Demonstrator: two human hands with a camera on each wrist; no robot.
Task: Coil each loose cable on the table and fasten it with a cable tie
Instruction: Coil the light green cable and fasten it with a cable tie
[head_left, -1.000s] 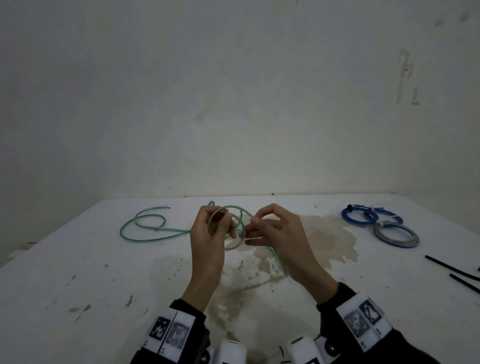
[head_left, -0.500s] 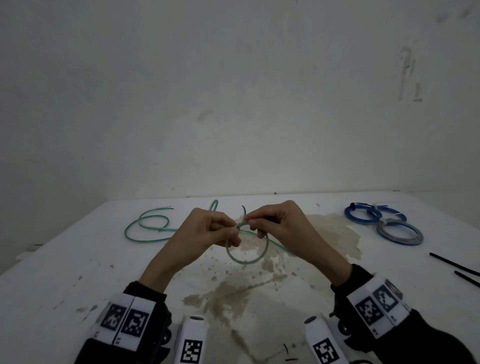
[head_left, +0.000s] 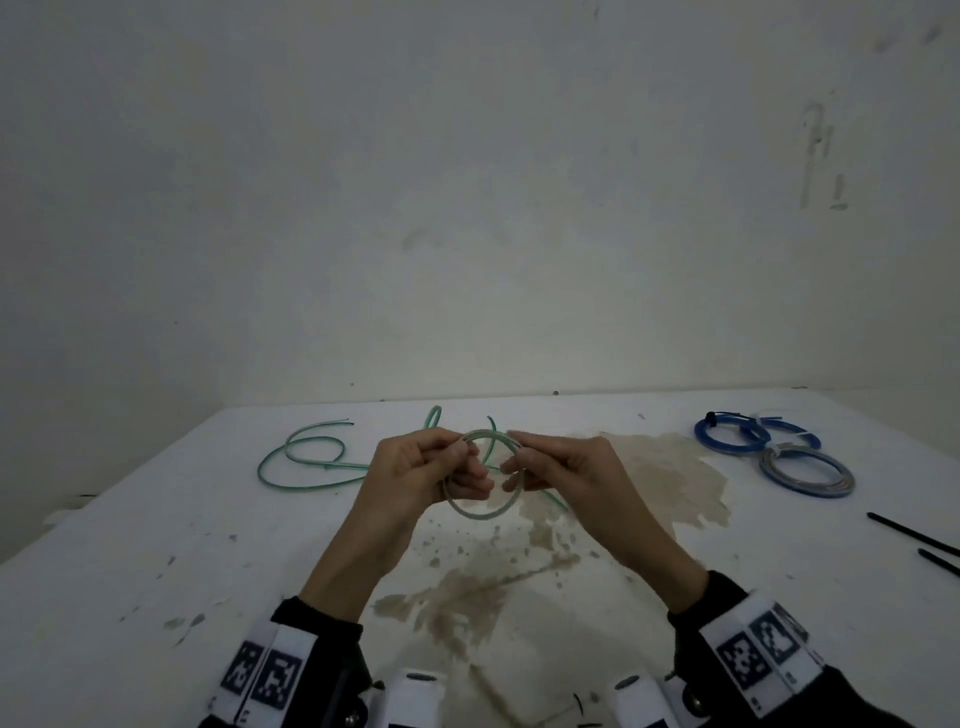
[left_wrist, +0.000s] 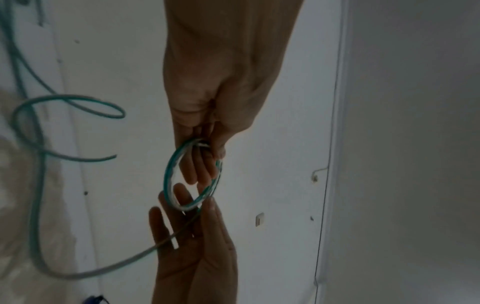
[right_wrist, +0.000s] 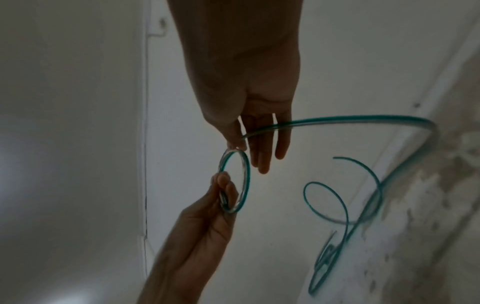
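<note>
**Green coil raised and another turn being laid**

The green cable (head_left: 480, 475) is held above the middle of the table (head_left: 156, 545), its wound part a small ring between the two hands. Half a second ago the ring hung low beneath the knuckles; now it is lifted and faces the head camera more squarely, and a further turn appears to be laid on. The ring is pinched at its left side by the curled fingers and thumb of the left hand (head_left: 415, 473). The right hand (head_left: 561, 470) is seen at the ring's right side, fingers largely straight, with the free strand passing across them; a firm pinch by its thumb cannot be confirmed. Much cable is left unwound: its loose loops (head_left: 306, 457) lie on the far left of the table, so coiling is judged part done and no tie is yet fitted.

No containers are seen. At the far right lie the blue coil (head_left: 727, 434) and the grey coil (head_left: 805, 473), with black cable ties (head_left: 914, 535) nearer, at the right edge.
</note>
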